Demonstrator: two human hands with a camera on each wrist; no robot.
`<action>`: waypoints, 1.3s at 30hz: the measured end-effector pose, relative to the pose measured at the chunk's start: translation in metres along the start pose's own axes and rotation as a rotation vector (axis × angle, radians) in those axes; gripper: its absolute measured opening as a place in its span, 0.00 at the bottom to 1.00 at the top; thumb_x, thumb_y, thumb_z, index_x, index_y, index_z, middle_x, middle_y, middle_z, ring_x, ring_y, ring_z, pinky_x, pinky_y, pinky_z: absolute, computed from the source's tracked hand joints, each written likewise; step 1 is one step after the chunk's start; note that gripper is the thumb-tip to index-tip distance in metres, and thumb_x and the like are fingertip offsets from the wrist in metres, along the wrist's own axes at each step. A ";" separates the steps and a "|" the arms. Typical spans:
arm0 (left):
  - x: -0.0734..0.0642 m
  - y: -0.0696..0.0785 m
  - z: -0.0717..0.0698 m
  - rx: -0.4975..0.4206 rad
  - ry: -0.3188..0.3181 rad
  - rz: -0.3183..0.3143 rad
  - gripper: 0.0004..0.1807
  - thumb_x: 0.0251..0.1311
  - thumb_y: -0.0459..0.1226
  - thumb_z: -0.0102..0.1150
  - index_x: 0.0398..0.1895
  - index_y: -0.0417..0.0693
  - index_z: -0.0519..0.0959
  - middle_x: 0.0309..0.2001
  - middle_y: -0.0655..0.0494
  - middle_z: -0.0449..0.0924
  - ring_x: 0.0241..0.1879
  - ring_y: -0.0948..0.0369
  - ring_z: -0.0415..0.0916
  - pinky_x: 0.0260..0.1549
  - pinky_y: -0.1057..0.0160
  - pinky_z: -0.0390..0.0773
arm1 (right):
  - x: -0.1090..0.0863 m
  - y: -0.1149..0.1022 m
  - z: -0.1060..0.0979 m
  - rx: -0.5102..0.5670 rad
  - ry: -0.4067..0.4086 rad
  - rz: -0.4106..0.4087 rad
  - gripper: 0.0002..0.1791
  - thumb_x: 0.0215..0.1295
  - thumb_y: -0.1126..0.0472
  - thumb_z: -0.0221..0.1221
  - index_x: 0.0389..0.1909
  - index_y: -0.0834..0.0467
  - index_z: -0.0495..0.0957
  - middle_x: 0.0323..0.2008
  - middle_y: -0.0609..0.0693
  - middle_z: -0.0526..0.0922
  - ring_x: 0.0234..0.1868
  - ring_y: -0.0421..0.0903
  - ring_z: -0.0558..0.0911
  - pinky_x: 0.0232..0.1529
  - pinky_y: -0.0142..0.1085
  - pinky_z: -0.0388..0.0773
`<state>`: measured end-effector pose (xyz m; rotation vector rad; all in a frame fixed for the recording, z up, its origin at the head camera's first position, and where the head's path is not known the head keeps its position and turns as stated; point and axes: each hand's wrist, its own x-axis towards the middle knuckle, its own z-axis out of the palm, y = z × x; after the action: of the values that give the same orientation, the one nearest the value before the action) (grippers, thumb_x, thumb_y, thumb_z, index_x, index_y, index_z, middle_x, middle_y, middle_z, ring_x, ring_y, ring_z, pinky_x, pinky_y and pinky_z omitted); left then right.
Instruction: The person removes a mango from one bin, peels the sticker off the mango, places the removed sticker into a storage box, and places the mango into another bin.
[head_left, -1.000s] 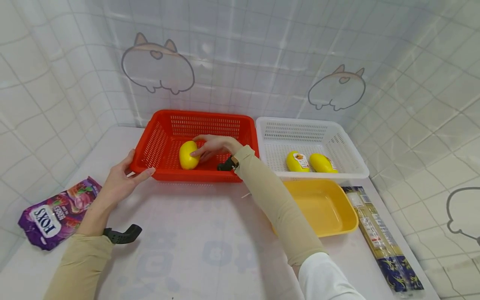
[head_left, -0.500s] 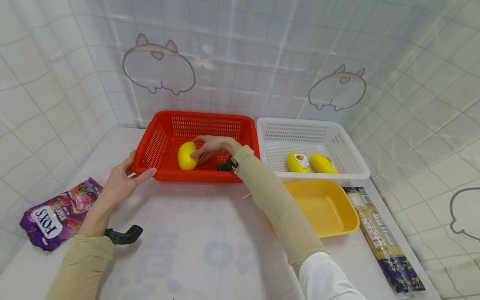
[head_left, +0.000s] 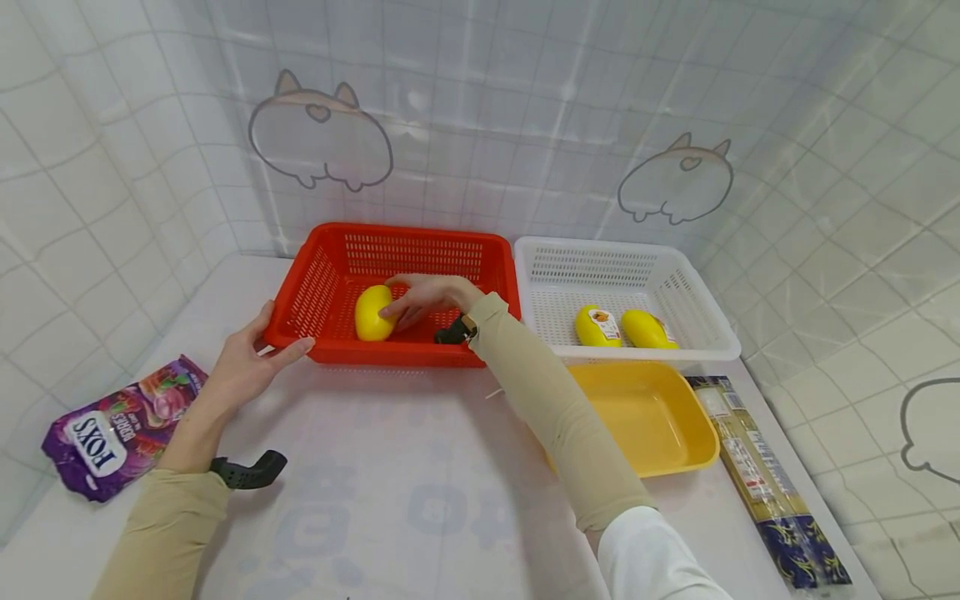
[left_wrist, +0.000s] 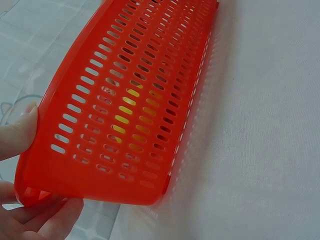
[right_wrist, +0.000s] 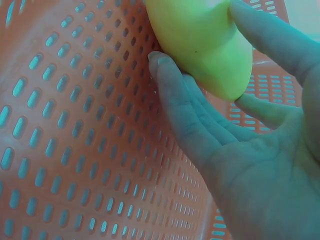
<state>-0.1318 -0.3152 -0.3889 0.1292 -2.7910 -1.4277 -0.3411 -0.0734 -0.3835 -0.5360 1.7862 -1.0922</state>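
A yellow mango (head_left: 372, 314) is inside the red perforated basket (head_left: 397, 353), left of its middle. My right hand (head_left: 423, 298) reaches into the basket and holds the mango from its right side. Thumb and fingertips press around the lower part of the mango (right_wrist: 205, 52) in the right wrist view, close to the basket's slotted wall. At the basket's front left corner, my left hand (head_left: 243, 358) grips the rim. The left wrist view has the left thumb (left_wrist: 20, 132) on one side of that rim and fingers curled under the other; yellow shows through the slots.
Two labelled yellow mangoes (head_left: 597, 326) lie in a white basket (head_left: 716, 343) right of the red one. In front of it sits a yellow tub (head_left: 648, 417), partly behind my right sleeve. A long clear pack (head_left: 757, 475) lies far right, a purple Fox's bag (head_left: 123, 429) far left.
The mango has shifted very slightly left within the red basket, with my right hand still on it. My left hand keeps its grip on the corner.
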 end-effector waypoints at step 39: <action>0.004 -0.003 -0.001 -0.006 -0.023 0.000 0.55 0.67 0.58 0.56 0.80 0.51 0.30 0.79 0.36 0.41 0.69 0.34 0.54 0.34 0.86 0.70 | -0.030 -0.024 -0.006 -0.303 0.190 0.094 0.45 0.62 0.47 0.68 0.76 0.50 0.58 0.70 0.48 0.64 0.65 0.54 0.74 0.67 0.45 0.73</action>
<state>-0.1355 -0.3181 -0.3906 0.1130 -2.8041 -1.4471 -0.3355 -0.0607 -0.3474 -0.5350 2.1396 -0.8340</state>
